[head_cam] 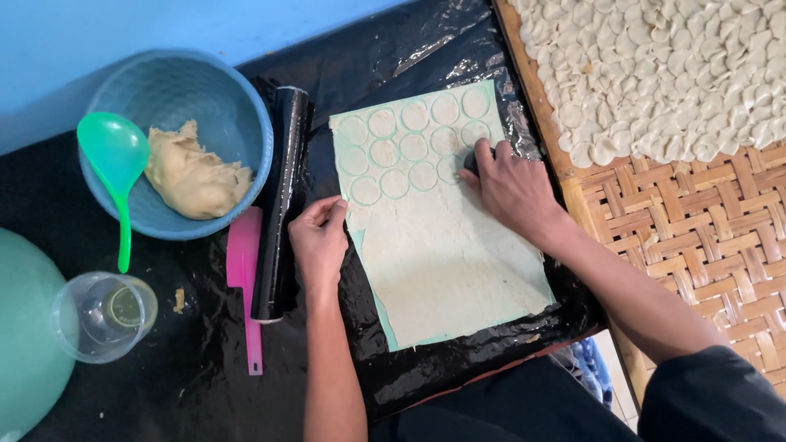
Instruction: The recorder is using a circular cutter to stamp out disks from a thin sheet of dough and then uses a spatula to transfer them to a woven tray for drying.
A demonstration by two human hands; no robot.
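Round cutter under right-hand fingers

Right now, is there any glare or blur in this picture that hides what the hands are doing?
Head view: glare streaks the black plastic sheet above the dough sheet; light is soft and even, with faint shadows; the left hand and right hand look sharp; the dark cutter is mostly hidden under the fingers.
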